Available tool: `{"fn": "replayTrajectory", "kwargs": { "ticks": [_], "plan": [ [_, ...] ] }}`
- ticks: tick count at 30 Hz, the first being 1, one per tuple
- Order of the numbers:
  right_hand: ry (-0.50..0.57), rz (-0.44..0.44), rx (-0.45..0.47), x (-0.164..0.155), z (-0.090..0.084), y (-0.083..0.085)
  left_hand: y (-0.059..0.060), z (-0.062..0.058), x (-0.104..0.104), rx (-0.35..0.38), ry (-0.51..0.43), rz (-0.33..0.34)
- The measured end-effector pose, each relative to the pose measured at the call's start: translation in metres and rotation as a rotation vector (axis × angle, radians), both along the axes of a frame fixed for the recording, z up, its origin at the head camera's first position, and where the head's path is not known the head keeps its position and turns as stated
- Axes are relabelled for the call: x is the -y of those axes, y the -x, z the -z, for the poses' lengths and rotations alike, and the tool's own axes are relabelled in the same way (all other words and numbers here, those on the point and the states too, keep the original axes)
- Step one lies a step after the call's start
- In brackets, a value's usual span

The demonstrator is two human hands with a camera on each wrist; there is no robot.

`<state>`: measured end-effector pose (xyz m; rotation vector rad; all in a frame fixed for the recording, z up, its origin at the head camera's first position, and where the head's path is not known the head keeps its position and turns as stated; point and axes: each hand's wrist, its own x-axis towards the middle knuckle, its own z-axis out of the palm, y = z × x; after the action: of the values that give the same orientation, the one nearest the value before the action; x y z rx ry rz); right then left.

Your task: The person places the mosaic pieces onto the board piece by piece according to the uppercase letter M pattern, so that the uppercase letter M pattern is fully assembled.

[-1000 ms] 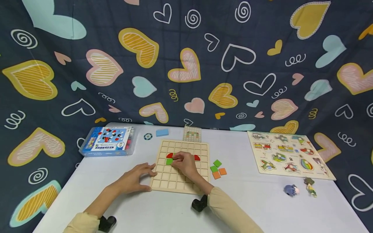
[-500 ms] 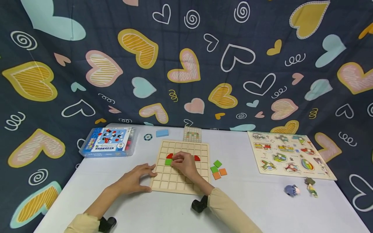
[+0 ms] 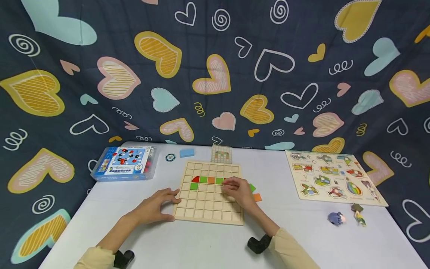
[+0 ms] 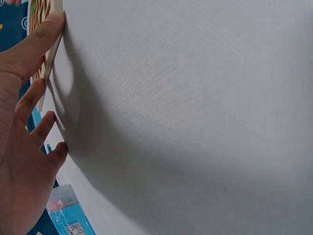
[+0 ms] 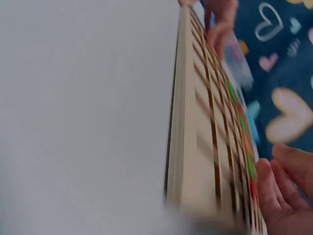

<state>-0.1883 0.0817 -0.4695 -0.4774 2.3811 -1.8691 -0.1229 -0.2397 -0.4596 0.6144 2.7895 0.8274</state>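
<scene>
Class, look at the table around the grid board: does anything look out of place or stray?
Two small toy figures lie loose on the white table, just off the near corner of the animal peg puzzle. A few coloured tiles also sit outside the grid board, beside the right hand.

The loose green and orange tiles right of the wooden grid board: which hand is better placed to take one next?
Probably the right hand: it hovers at the board's right side, next to the loose tiles. The left hand rests against the board's left edge, farther away.

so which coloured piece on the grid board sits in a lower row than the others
The green square at the left end, directly below the red quarter-circle; the other pieces form one row above it.
</scene>
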Motion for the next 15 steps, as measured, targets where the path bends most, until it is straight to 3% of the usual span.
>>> {"fn": "replayTrajectory", "kwargs": {
  "ticks": [9, 15],
  "plan": [
    [-0.131, 0.016, -0.126, -0.108, 0.002, -0.003, 0.001, -0.003, -0.002, -0.007, 0.008, -0.005],
    [-0.233, -0.082, -0.047, -0.137, 0.012, -0.001, 0.001, -0.001, -0.002, -0.009, 0.001, 0.005]
  ]
}}
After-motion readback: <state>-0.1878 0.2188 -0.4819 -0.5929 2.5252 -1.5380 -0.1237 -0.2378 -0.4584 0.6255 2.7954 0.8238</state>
